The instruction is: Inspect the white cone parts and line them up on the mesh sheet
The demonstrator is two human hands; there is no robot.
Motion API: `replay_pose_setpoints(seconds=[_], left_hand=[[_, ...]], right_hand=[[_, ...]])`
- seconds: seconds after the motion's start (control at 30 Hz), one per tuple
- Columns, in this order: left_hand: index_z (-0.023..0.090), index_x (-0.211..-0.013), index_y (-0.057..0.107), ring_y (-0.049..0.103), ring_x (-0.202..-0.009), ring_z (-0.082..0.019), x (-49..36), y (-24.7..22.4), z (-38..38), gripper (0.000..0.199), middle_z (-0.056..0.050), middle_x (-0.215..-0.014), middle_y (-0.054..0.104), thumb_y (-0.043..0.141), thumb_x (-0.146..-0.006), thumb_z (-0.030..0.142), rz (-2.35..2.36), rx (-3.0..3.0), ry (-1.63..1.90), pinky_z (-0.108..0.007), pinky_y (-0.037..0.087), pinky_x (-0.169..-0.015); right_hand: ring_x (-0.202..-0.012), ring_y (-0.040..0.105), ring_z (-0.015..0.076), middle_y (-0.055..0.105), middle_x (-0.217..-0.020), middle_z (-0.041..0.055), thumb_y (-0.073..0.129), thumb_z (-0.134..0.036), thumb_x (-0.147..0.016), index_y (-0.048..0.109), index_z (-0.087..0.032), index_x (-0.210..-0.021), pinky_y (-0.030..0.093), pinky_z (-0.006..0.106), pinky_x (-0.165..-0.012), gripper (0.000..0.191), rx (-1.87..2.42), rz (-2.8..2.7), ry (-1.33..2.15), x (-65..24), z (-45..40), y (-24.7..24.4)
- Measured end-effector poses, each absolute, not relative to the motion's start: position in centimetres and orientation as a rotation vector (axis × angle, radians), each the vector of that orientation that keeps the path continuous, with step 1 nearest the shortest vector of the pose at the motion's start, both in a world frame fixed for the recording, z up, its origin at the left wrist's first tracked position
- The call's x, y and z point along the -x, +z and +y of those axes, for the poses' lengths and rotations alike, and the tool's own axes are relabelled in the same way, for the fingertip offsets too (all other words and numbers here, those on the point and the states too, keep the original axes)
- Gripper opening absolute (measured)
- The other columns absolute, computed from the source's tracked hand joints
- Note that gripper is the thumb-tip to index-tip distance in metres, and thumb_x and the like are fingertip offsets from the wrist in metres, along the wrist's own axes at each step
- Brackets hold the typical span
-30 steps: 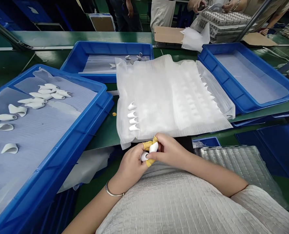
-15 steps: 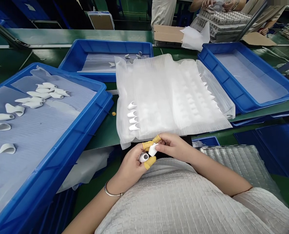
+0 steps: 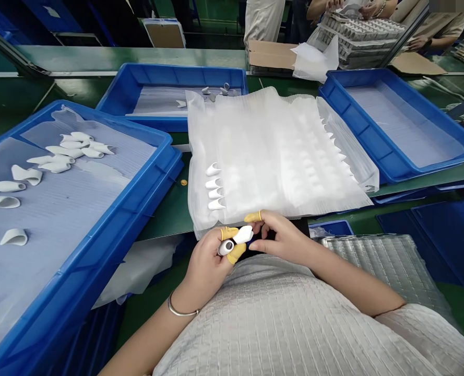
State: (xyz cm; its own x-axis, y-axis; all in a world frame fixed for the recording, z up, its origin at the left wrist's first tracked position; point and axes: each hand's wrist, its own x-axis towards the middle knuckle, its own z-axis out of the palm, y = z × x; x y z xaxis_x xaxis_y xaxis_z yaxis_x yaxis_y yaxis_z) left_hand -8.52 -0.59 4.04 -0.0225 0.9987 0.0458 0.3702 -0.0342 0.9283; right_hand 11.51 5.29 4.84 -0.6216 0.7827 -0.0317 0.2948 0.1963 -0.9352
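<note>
The left hand (image 3: pixel 209 257) has a white piece (image 3: pixel 242 235) pinched between yellow-covered fingers, above the lap and just beside the near edge of the desk (image 3: pixel 169 211). A second white piece (image 3: pixel 226 247) is tucked in the same hand, its round hole facing out; most of its body is hidden by the fingers. On the right hand (image 3: pixel 281 235), the thumb and the yellow-tipped forefinger stand apart around the far end of the pinched piece; whether a curled finger behind touches it, I cannot tell.

A translucent white sheet (image 3: pixel 251 156) covers rows of lumps, too blurred to count. Four white pieces (image 3: pixel 216 184) peek out at its left side, their other ends hidden; at its right side only small tips show.

The left blue tray (image 3: pixel 135 209), holding loose white pieces, is cut off by the picture's edge, as are some pieces in it. The sheet's corner overlaps the far blue tray (image 3: pixel 149 124), where a few small pieces are hard to make out. Beyond the desk, co-workers are cropped at the top, their hands (image 3: pixel 372 8) partly visible over stacked trays (image 3: pixel 353 44).
</note>
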Motion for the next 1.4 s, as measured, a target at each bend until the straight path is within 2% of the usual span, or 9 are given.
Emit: replay_pose_setpoints(seconds=[0.1, 0.2, 0.3, 0.57, 0.83, 1.0, 1.13, 1.3, 1.4], left_hand=[[0.024, -0.086, 0.070, 0.061, -0.076, -0.021, 8.5, 3.9, -0.5, 0.010, -0.003, -0.084, 0.070, 0.073, -0.078, 0.029, 1.499, -1.627, 1.064, -0.030, 0.045, -0.067], [0.022, -0.074, 0.067, 0.060, -0.072, -0.020, 8.5, 3.7, -0.6, 0.009, -0.004, -0.077, 0.068, 0.072, -0.078, 0.029, 1.492, -1.687, 1.024, -0.029, 0.042, -0.064], [0.022, -0.074, 0.067, 0.060, -0.072, -0.021, 8.6, 3.5, -0.8, 0.008, -0.004, -0.077, 0.068, 0.071, -0.079, 0.028, 1.471, -1.690, 1.016, -0.030, 0.043, -0.065], [0.022, -0.091, 0.066, 0.064, -0.081, -0.020, 8.7, 3.5, -1.1, 0.007, -0.004, -0.087, 0.071, 0.066, -0.085, 0.022, 1.370, -1.842, 1.022, -0.029, 0.047, -0.072], [0.020, -0.090, 0.065, 0.063, -0.073, -0.016, 8.7, 3.5, -0.8, 0.009, -0.001, -0.083, 0.069, 0.066, -0.085, 0.028, 1.455, -1.759, 1.012, -0.026, 0.048, -0.064], [0.022, -0.094, 0.066, 0.063, -0.071, -0.015, 8.8, 3.6, -0.9, 0.016, 0.001, -0.083, 0.069, 0.069, -0.084, 0.034, 1.485, -1.618, 0.981, -0.025, 0.049, -0.062], [0.021, -0.092, 0.066, 0.063, -0.069, -0.015, 8.7, 3.4, -1.0, 0.017, 0.000, -0.082, 0.069, 0.069, -0.083, 0.035, 1.503, -1.537, 0.981, -0.025, 0.049, -0.060], [0.021, -0.092, 0.066, 0.062, -0.072, -0.015, 8.6, 3.5, -1.1, 0.018, 0.000, -0.083, 0.069, 0.069, -0.081, 0.035, 1.538, -1.527, 0.987, -0.026, 0.048, -0.063], [0.020, -0.086, 0.064, 0.057, -0.065, -0.013, 8.5, 3.6, -1.0, 0.018, 0.002, -0.075, 0.065, 0.069, -0.080, 0.036, 1.569, -1.434, 0.947, -0.024, 0.045, -0.058]], right_hand=[[-0.077, 0.058, 0.0164, 0.062, -0.092, 0.0028, 0.074, -0.042, -0.082, 0.059, -0.019, -0.111, 0.046, 0.026, -0.062, 0.041, 1.082, -1.960, 1.498, -10.7, 4.9, 5.1], [-0.063, 0.050, 0.0127, 0.058, -0.075, -0.0014, 0.070, -0.043, -0.085, 0.060, -0.018, -0.088, 0.036, 0.025, -0.056, 0.028, 1.139, -2.069, 1.366, -10.0, 4.6, 5.7], [-0.061, 0.048, 0.0121, 0.053, -0.066, -0.0019, 0.052, -0.042, -0.096, 0.057, -0.017, -0.075, 0.033, 0.025, -0.055, 0.033, 1.118, -1.994, 1.457, -9.8, 4.7, 5.9], [-0.050, 0.048, 0.0108, 0.056, -0.059, -0.0009, 0.043, -0.051, -0.098, 0.061, -0.015, -0.079, 0.033, 0.023, -0.046, 0.044, 1.161, -1.527, 1.912, -10.4, 5.6, 4.5], [-0.071, 0.055, 0.0139, 0.060, -0.078, 0.0013, 0.065, -0.044, -0.089, 0.066, -0.015, -0.092, 0.043, 0.025, -0.063, 0.029, 0.968, -1.671, 1.893, -11.3, 5.6, 4.5], [-0.079, 0.057, 0.0155, 0.063, -0.092, 0.0036, 0.064, -0.032, -0.091, 0.066, -0.018, -0.103, 0.046, 0.026, -0.067, 0.018, 0.933, -1.946, 1.573, -11.5, 5.4, 5.1], [-0.081, 0.057, 0.0160, 0.064, -0.094, 0.0042, 0.066, -0.028, -0.091, 0.066, -0.019, -0.107, 0.047, 0.027, -0.069, 0.019, 0.921, -2.072, 1.377, -11.4, 5.2, 5.1], [-0.078, 0.057, 0.0154, 0.062, -0.093, 0.0036, 0.067, -0.035, -0.089, 0.060, -0.019, -0.114, 0.046, 0.026, -0.063, 0.031, 0.968, -1.799, 1.643, -11.2, 4.9, 4.3], [-0.070, 0.052, 0.0132, 0.057, -0.084, 0.0006, 0.063, -0.037, -0.091, 0.059, -0.018, -0.106, 0.042, 0.025, -0.060, 0.024, 1.022, -1.693, 1.638, -11.0, 4.6, 4.1]])
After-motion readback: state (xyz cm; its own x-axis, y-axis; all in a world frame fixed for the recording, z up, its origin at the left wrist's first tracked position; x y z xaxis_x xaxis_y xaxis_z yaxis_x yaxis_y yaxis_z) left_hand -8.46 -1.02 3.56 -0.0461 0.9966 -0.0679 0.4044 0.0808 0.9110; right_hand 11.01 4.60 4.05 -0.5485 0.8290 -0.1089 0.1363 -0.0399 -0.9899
